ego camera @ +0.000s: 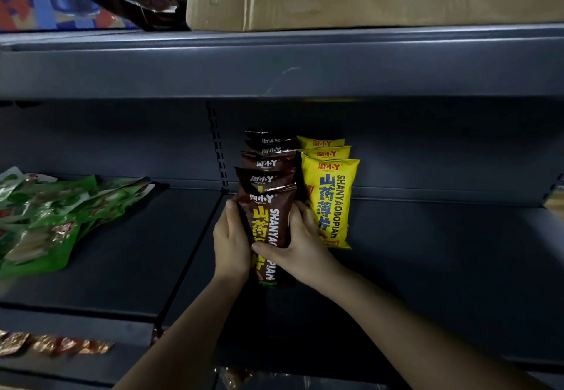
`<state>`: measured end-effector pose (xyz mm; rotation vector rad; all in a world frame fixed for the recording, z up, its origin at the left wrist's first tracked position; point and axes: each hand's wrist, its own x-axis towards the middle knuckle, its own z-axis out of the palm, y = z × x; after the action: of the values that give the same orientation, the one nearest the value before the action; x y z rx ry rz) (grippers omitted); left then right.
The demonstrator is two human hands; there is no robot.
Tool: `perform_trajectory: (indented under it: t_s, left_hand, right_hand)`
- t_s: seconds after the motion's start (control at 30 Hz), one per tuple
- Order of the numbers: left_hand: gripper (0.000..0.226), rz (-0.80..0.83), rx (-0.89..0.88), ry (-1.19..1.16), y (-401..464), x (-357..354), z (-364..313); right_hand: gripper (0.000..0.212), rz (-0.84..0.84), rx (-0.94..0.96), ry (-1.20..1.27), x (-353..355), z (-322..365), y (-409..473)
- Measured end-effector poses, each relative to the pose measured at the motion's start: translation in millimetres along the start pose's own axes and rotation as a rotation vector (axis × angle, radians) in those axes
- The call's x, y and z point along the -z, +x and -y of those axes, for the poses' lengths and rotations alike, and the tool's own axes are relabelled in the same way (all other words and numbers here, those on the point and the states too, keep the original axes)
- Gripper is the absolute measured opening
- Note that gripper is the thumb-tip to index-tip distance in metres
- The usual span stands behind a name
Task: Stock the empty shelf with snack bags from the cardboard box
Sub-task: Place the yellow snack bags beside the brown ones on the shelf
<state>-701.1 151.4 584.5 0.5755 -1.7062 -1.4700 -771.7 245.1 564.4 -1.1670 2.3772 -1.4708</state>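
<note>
A: Okay, fingers?
B: Left hand [231, 238] and right hand [300, 244] both curled around the front brown snack bag [268, 221], thumbs on it.
A: Where's it sit?
B: Upright on the dark shelf [427, 252], nearest in the brown row [268, 160]; yellow bags [331, 200] just right. Cardboard box [335, 2] on the shelf above; green packs [45, 221] far left.

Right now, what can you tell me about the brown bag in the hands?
The brown snack bag is a glossy, crinkly packet with yellow characters and white letters reading SHANYAOBOPIAN down its front. It stands upright at the front of a row of matching brown bags on the dark shelf, beside the yellow bags. The left hand grips its left edge and the right hand grips its right side, thumb across the front. It looks sealed and puffy.
</note>
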Motion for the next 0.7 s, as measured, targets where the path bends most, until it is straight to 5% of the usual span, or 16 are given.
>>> perform_trajectory:
  t_s: [0.33,0.7]
  left_hand:
    - [0.064,0.184,-0.010,-0.114,18.6,12.4,7.2]
    - [0.039,0.064,-0.007,-0.002,13.5,-2.2,8.8]
  right_hand:
    - [0.098,-0.081,-0.001,-0.183,-13.5,6.8,7.3]
    - [0.076,-0.109,0.078,0.033,-18.0,-7.3,14.1]
